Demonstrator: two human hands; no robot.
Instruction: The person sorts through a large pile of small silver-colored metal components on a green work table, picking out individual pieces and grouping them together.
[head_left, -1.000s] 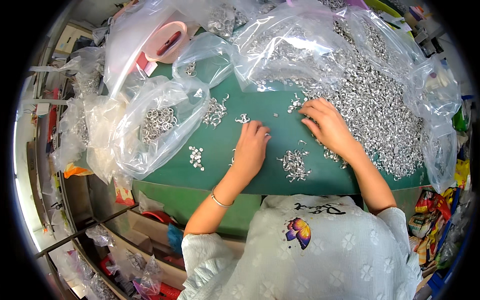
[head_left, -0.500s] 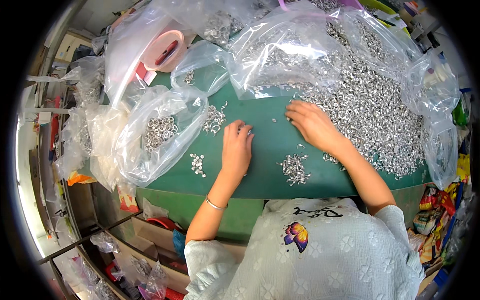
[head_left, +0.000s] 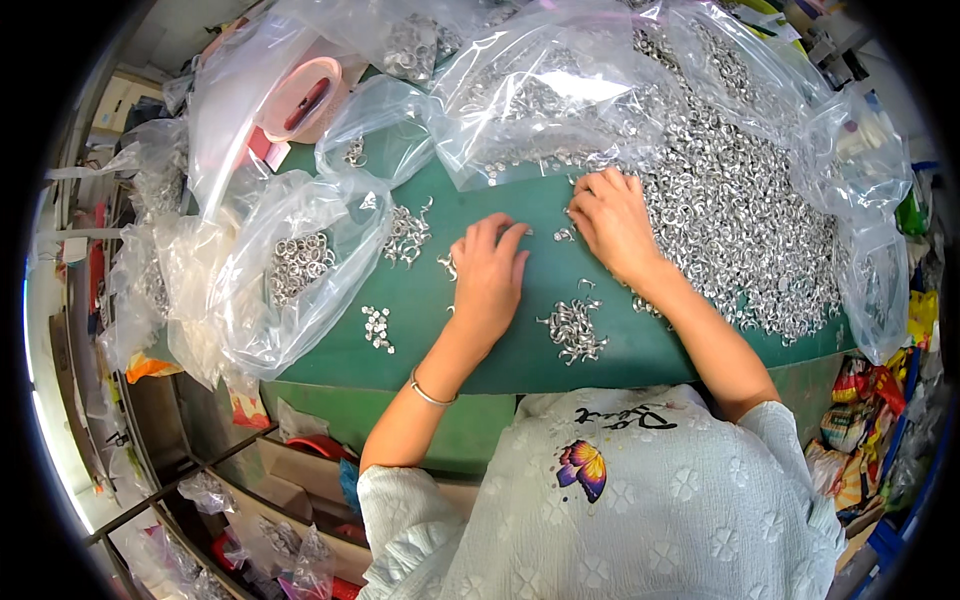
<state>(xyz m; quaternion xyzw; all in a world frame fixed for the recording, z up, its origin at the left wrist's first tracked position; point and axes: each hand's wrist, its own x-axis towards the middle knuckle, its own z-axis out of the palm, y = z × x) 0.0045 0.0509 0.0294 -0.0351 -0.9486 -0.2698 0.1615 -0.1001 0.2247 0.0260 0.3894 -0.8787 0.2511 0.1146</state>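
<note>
My left hand (head_left: 488, 272) is over the green tabletop, palm down, its fingers bent and apart. I see nothing held in it, though its underside is hidden. A few small curved silver metal pieces (head_left: 447, 266) lie beside its knuckles. To the right, my right hand (head_left: 615, 228) has its fingers curled together at the left edge of a large heap of silver metal hooks (head_left: 740, 215). Whatever its fingertips hold is hidden. Just below them, a few small silver bits (head_left: 565, 235) lie on the table. Nearer me is a small pile of hooks (head_left: 574, 330).
At left, a clear plastic bag (head_left: 340, 312) holds silver rings (head_left: 300, 262). Next to it lie another hook pile (head_left: 406, 236) and small silver bits (head_left: 377, 328). A pink basket (head_left: 325, 122) stands farther back. Clear plastic sheeting (head_left: 545, 85) covers part of the heap.
My left hand has moved right and its fingers have spread, uncovering silver pieces on its left. My right hand is slightly farther up along the heap's edge. The whole view has shifted slightly.
</note>
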